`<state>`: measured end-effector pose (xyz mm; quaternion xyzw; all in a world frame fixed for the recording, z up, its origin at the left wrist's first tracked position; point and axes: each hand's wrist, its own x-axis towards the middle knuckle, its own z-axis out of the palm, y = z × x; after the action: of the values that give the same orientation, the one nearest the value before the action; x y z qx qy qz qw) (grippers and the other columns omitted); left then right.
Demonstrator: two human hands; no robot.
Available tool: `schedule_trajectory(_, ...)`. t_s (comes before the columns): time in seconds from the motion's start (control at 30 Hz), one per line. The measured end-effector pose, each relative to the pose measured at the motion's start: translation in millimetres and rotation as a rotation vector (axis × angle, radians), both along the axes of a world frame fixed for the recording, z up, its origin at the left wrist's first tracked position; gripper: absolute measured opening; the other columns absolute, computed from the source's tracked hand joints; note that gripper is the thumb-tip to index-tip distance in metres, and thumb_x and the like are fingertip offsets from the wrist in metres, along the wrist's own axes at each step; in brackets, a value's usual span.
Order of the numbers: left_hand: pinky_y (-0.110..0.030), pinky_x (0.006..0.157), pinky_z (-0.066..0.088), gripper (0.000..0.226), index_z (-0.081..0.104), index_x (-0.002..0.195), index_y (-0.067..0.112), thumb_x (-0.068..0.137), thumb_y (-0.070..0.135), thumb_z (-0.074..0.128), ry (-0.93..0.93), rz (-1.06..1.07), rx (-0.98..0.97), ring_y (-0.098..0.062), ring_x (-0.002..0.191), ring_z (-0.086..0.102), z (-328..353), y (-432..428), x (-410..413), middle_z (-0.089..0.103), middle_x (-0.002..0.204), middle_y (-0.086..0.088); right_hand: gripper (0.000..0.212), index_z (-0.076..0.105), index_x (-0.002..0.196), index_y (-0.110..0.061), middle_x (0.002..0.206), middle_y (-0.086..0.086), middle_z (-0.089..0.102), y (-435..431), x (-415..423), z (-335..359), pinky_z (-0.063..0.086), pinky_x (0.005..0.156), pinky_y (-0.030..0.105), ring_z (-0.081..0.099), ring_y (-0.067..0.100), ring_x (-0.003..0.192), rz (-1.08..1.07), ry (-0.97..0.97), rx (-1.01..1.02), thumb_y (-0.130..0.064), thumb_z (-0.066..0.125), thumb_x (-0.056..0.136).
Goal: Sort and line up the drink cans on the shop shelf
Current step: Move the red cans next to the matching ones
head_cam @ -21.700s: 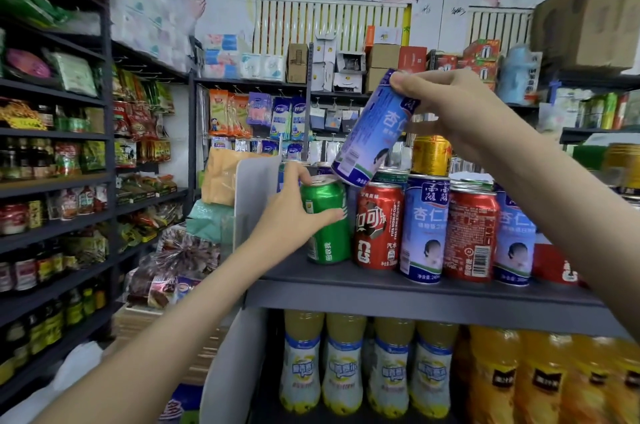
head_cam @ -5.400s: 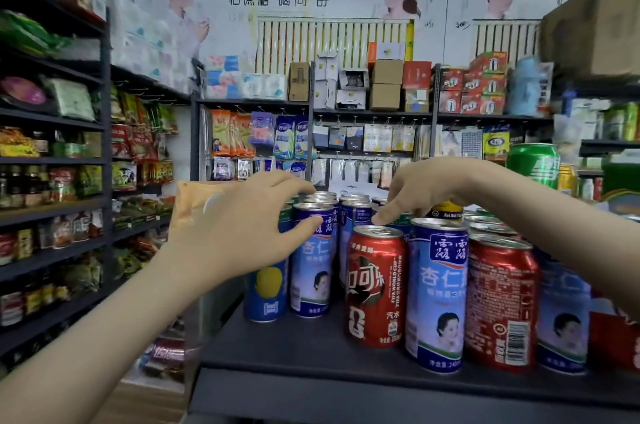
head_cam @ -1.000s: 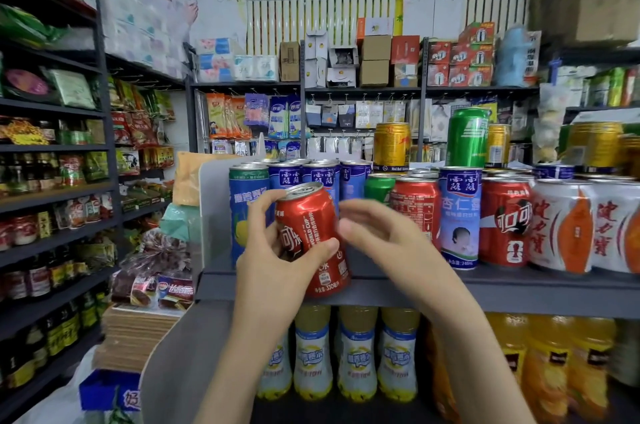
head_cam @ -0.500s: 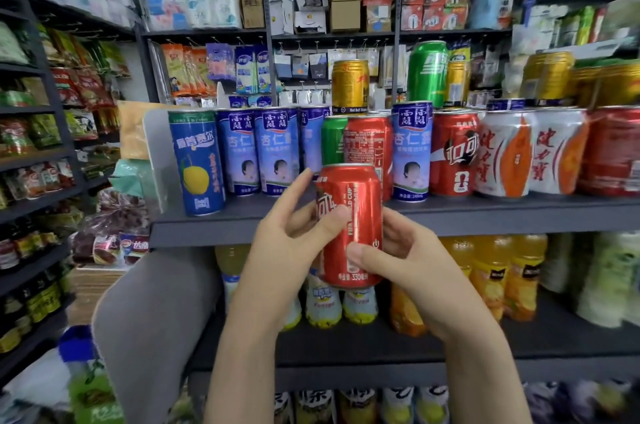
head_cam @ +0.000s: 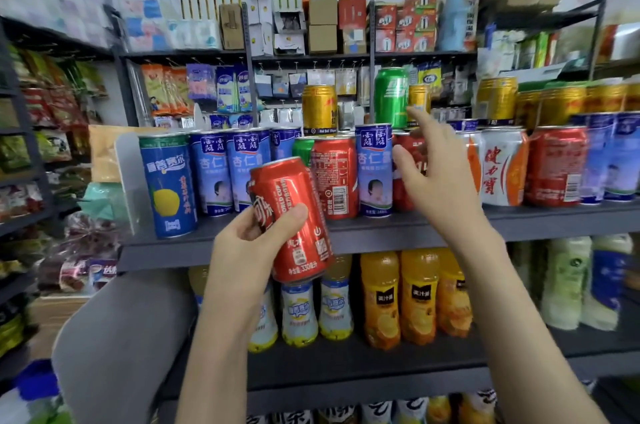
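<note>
My left hand [head_cam: 249, 243] grips a red cola can [head_cam: 291, 219], tilted, in front of the shelf's front edge [head_cam: 381, 236]. My right hand [head_cam: 436, 177] is open with fingers spread, reaching toward a red cola can [head_cam: 401, 174] that it partly hides. On the shelf stand a blue pear-drink can [head_cam: 168, 184], several blue almond-drink cans [head_cam: 211, 174], another red can [head_cam: 334, 177], an almond can [head_cam: 374, 170], and white-orange cans [head_cam: 502, 167]. A gold can [head_cam: 318, 110] and a green can [head_cam: 391, 97] sit on top of the row.
A clear divider [head_cam: 130, 181] closes the shelf's left end. Yellow and orange drink bottles [head_cam: 381, 299] fill the shelf below. More red, blue and gold cans [head_cam: 557, 167] stand at the right. Snack racks line the aisle at the left.
My right hand has let go of the red can and moved up right toward the row. My left hand alone now holds the can, tilted and a little to the left.
</note>
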<state>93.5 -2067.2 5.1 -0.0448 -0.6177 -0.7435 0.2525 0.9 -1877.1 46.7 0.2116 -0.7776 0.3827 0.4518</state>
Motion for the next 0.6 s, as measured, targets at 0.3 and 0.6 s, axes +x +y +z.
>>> schedule_trajectory(0.3, -0.02, 0.063, 0.055, 0.049, 0.065, 0.106, 0.021, 0.06, 0.033, 0.075, -0.017, -0.014, -0.09, -0.008, 0.081, 0.071, 9.3, 8.8, -10.7, 0.074, 0.09, 0.01, 0.045, 0.046, 0.131, -0.022, 0.143, 0.006, 0.035, -12.9, -35.4, 25.8, 0.014, 0.102, 0.038, 0.026, 0.027, 0.13, -0.333, -0.051, 0.422, -0.04, 0.053, 0.091)
schedule_trajectory(0.6, -0.02, 0.063, 0.054, 0.048, 0.065, 0.101, 0.024, 0.055, 0.033, 0.075, 0.015, 0.025, -0.104, -0.007, 0.081, 0.07, 18.3, -3.6, -13.2, 0.074, 0.09, 0.009, 0.039, 0.032, 0.096, -0.018, 0.086, -0.006, 0.039, -5.3, -26.6, 22.6, 0.031, 0.065, 0.023, 0.041, 0.017, 0.08, 0.105, 0.059, 0.22, -0.015, 0.068, 0.082)
